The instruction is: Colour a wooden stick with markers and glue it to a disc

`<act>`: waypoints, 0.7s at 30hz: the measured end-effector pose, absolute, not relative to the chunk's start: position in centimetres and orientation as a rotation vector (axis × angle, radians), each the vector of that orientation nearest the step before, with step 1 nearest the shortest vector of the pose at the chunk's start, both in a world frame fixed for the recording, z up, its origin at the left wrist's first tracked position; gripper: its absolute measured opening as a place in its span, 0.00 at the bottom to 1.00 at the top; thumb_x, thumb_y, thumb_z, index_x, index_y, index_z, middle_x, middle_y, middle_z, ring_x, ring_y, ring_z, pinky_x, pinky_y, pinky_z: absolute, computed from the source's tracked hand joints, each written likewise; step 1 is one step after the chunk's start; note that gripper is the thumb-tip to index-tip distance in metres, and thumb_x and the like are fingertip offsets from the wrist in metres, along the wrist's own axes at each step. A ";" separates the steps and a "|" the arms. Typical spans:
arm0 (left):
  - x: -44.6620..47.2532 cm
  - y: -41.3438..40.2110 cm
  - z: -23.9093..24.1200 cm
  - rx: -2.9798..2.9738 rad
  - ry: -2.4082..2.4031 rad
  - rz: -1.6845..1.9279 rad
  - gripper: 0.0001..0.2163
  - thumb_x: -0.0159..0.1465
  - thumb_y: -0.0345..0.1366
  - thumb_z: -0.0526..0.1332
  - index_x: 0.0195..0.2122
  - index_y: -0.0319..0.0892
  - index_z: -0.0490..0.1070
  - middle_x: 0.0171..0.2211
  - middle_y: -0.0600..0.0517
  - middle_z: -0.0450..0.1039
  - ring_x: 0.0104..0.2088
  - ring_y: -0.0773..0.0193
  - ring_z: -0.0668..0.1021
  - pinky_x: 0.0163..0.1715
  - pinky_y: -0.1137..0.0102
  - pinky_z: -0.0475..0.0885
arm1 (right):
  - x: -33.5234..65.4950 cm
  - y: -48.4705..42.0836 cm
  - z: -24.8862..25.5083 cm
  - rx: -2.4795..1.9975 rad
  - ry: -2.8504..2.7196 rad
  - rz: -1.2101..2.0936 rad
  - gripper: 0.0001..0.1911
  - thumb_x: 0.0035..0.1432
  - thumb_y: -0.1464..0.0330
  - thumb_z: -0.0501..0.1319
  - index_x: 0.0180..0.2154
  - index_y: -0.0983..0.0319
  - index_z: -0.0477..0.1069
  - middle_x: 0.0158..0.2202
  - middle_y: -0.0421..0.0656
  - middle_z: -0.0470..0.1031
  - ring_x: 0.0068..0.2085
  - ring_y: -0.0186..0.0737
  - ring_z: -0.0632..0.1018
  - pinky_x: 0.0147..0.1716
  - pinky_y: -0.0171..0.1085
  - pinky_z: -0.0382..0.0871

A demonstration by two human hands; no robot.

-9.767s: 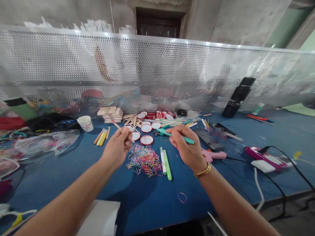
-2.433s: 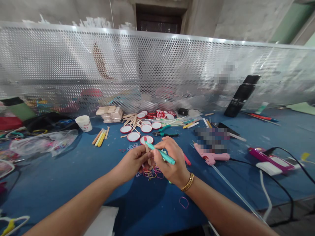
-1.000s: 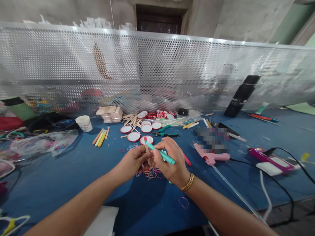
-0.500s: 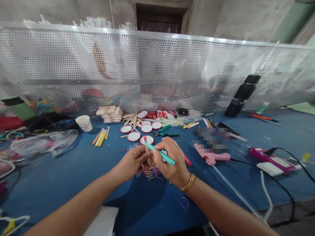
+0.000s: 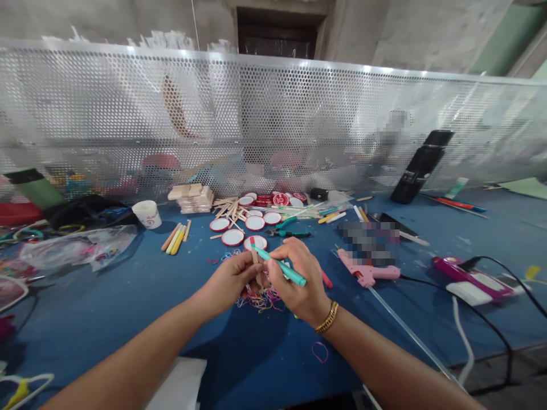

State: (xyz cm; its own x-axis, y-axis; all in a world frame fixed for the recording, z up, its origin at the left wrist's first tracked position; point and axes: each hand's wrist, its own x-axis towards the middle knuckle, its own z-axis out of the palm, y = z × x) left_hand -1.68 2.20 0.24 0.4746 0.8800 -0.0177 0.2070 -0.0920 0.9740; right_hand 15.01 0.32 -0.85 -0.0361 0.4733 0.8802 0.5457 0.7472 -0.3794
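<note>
My left hand point(image 5: 234, 278) is closed around a wooden craft stick point(image 5: 256, 262), held upright with a red-coloured upper end. My right hand point(image 5: 298, 280) grips a teal marker point(image 5: 287, 272) like a pen, its tip against the stick just below the red part. Beneath both hands lies a loose heap of coloured rubber bands point(image 5: 262, 302). Just beyond my fingertips is a white-lined jar lid point(image 5: 255, 243) with a red rim. A red marker point(image 5: 326, 278) lies beside my right hand, partly hidden by it.
Several more lids point(image 5: 233, 237), loose craft sticks point(image 5: 233, 210) and teal-handled pliers point(image 5: 293, 233) lie behind the hands. On the right are a pink glue gun point(image 5: 367, 270) and a purple power strip point(image 5: 474, 276). A paper cup point(image 5: 147, 214) and markers point(image 5: 174, 239) stand at left; perforated metal point(image 5: 273, 114) borders the table.
Almost nothing differs. The teal marker has shifted very slightly at the stick, while both hands keep their hold and place.
</note>
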 end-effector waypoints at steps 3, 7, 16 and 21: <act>-1.7 2.2 0.1 1.595 0.956 0.745 0.17 0.63 0.52 0.60 0.31 0.42 0.67 0.26 0.52 0.75 0.22 0.70 0.72 0.18 0.76 0.62 | 14.9 0.4 -1.0 -0.820 -1.693 -0.058 0.04 0.58 0.72 0.58 0.32 0.58 0.68 0.27 0.39 0.75 0.32 0.40 0.76 0.43 0.45 0.70; -1.8 2.3 0.2 1.590 0.957 0.746 0.17 0.62 0.52 0.61 0.32 0.42 0.67 0.28 0.52 0.75 0.23 0.69 0.73 0.18 0.76 0.62 | 15.2 0.4 -1.0 -0.851 -1.677 -0.062 0.03 0.58 0.71 0.58 0.32 0.58 0.68 0.28 0.40 0.75 0.34 0.41 0.76 0.41 0.44 0.71; -1.7 2.1 0.3 1.601 0.960 0.734 0.17 0.62 0.52 0.61 0.30 0.41 0.68 0.26 0.52 0.74 0.21 0.69 0.72 0.17 0.75 0.62 | 15.1 0.4 -0.9 -0.815 -1.677 -0.070 0.03 0.58 0.72 0.58 0.32 0.57 0.68 0.28 0.39 0.76 0.33 0.40 0.77 0.45 0.46 0.71; -1.6 2.0 0.3 1.613 0.966 0.717 0.17 0.63 0.52 0.60 0.31 0.41 0.67 0.26 0.52 0.73 0.22 0.70 0.72 0.17 0.76 0.62 | 15.0 0.5 -0.9 -0.806 -1.675 -0.065 0.03 0.58 0.72 0.59 0.33 0.58 0.68 0.29 0.40 0.77 0.33 0.40 0.77 0.45 0.46 0.70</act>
State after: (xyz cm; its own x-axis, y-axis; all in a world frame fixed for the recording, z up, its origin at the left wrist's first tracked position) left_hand -1.61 2.02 0.34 0.4901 0.8713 -0.0264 0.2269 -0.0982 0.9689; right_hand 15.02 0.45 -0.89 -0.0438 0.4675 0.8829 0.5350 0.7573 -0.3745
